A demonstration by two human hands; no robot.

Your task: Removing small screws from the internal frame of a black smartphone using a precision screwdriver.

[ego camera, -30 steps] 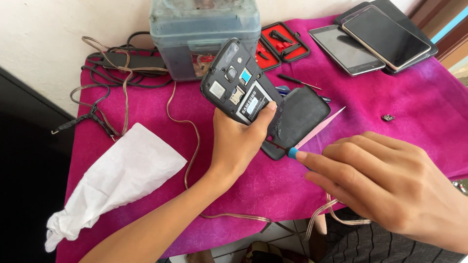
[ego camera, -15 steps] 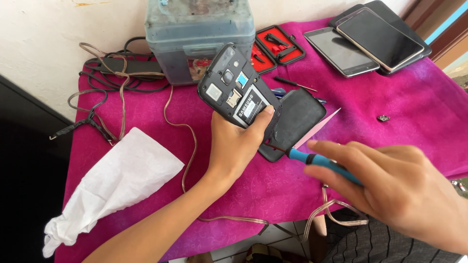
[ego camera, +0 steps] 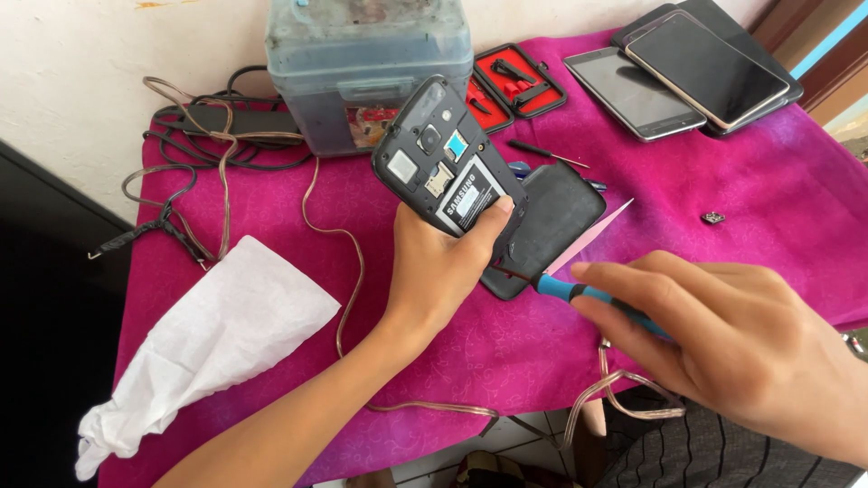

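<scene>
A crumpled white tissue [ego camera: 208, 348] lies at the counter's [ego camera: 768, 181] front-left corner. Mid-counter, the left hand [ego camera: 443, 262] grips an opened phone [ego camera: 449, 170], battery exposed, raised above its black back cover [ego camera: 547, 226]. The right hand [ego camera: 723, 339] holds a blue-handled screwdriver [ego camera: 579, 291], tip near the phone's lower edge.

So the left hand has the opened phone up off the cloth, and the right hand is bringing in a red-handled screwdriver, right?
Not quite: the screwdriver in the right hand has a blue handle, not red. The head view shows it. The rest stands: the left hand holds the opened phone up off the magenta cloth.
</scene>
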